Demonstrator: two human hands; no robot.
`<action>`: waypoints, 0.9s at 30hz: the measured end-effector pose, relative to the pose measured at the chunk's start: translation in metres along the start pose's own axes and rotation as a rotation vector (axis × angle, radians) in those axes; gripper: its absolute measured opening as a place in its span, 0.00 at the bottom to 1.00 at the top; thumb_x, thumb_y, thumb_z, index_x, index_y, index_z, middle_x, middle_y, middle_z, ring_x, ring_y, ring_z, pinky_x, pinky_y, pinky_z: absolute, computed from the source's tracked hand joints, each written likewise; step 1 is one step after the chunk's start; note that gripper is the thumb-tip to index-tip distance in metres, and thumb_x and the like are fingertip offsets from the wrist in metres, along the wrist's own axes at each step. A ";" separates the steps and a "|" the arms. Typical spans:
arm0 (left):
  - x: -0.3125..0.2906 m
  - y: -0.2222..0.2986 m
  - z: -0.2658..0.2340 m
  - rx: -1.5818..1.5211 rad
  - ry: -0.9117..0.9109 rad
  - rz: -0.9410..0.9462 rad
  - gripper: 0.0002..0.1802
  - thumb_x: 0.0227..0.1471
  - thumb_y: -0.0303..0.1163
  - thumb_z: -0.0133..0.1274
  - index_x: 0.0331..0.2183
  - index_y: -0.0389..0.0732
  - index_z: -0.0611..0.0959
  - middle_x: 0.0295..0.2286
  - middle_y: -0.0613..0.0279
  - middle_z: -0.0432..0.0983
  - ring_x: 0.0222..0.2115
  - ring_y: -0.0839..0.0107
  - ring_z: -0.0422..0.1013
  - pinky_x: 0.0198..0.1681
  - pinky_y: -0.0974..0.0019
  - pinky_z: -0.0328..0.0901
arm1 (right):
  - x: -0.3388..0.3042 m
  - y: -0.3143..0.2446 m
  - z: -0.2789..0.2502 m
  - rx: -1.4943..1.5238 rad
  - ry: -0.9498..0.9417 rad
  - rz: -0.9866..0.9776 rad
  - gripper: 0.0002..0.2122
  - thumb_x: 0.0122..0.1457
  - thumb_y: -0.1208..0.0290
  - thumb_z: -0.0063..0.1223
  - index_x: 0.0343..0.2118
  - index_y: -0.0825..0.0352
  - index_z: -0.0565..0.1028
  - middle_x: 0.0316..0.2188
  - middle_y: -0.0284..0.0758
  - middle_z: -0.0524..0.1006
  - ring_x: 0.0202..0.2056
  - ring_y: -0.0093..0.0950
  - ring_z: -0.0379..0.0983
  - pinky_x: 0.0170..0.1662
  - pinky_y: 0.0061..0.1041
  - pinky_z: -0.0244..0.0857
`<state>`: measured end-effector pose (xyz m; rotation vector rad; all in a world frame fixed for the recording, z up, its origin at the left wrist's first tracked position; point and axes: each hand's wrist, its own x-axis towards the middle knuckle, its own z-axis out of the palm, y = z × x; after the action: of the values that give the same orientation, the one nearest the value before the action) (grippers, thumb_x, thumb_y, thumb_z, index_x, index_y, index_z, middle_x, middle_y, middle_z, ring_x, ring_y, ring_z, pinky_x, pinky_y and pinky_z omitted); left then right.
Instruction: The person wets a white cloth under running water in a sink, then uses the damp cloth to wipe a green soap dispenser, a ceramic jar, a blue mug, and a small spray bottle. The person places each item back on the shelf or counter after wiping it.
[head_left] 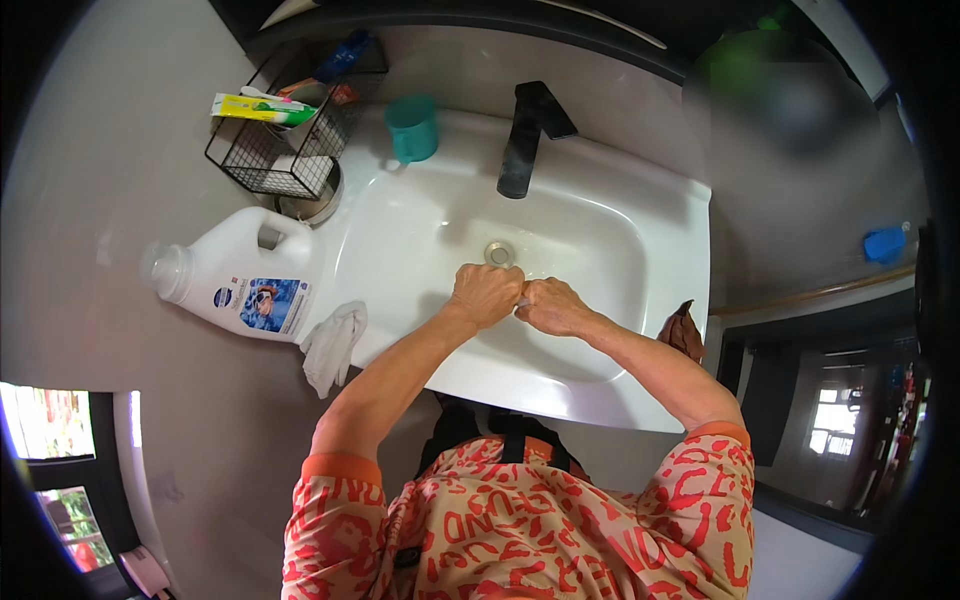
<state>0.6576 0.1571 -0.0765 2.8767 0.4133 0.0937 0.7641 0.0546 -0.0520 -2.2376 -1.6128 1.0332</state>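
Over the white sink, both fists meet knuckle to knuckle just in front of the round metal drain. The left hand is clenched, fingers curled under, and the right hand is clenched too, pressed against it. Something small and pale shows at the seam between them, but it is too hidden to tell what it is, or which hand grips it. Both forearms reach in from the person's orange patterned top.

Behind the drain stands a black tap, its spout pointing down at the basin. On the rim to the left sits a teal cup. Beside that, on the grey counter, a black wire basket holds a green and yellow tube and other small items. Nearer, a white jug with a blue label lies on its side, and a crumpled white cloth hangs over the sink's left edge. A brown object rests at the right rim.
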 end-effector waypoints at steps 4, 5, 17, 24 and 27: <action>-0.001 -0.005 0.006 0.026 0.021 0.054 0.04 0.38 0.29 0.53 0.19 0.41 0.75 0.13 0.58 0.73 0.14 0.62 0.72 0.15 0.61 0.63 | -0.002 0.004 0.010 0.297 0.013 0.092 0.08 0.45 0.70 0.52 0.26 0.70 0.73 0.18 0.40 0.73 0.26 0.34 0.70 0.32 0.32 0.64; -0.001 -0.007 0.009 0.028 0.030 0.065 0.04 0.37 0.29 0.53 0.19 0.41 0.75 0.12 0.59 0.73 0.14 0.62 0.72 0.14 0.61 0.63 | -0.002 0.001 0.011 0.380 -0.017 0.121 0.08 0.45 0.71 0.52 0.26 0.70 0.72 0.18 0.39 0.72 0.26 0.31 0.69 0.31 0.30 0.63; -0.015 -0.009 0.025 -0.324 -0.108 -0.118 0.10 0.37 0.29 0.56 0.27 0.41 0.75 0.25 0.52 0.76 0.28 0.61 0.74 0.30 0.64 0.67 | -0.008 0.017 0.018 0.230 0.118 -0.016 0.14 0.46 0.70 0.47 0.38 0.67 0.70 0.29 0.41 0.74 0.34 0.36 0.71 0.37 0.33 0.63; -0.022 -0.003 -0.010 -1.133 -0.468 -0.205 0.25 0.35 0.39 0.63 0.38 0.39 0.77 0.31 0.64 0.75 0.36 0.66 0.70 0.43 0.68 0.64 | -0.035 -0.004 -0.015 -0.058 0.170 -0.323 0.10 0.52 0.67 0.46 0.33 0.67 0.68 0.35 0.44 0.72 0.39 0.38 0.70 0.39 0.37 0.62; -0.030 0.010 -0.007 -1.113 -0.246 -0.150 0.18 0.43 0.38 0.56 0.34 0.36 0.76 0.28 0.57 0.75 0.31 0.61 0.71 0.38 0.64 0.66 | -0.036 0.004 -0.004 -0.051 0.308 -0.393 0.09 0.55 0.67 0.45 0.30 0.68 0.67 0.27 0.44 0.73 0.31 0.39 0.71 0.33 0.38 0.63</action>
<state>0.6313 0.1406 -0.0685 1.7310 0.3605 -0.0488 0.7638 0.0219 -0.0357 -1.8798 -1.8434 0.5245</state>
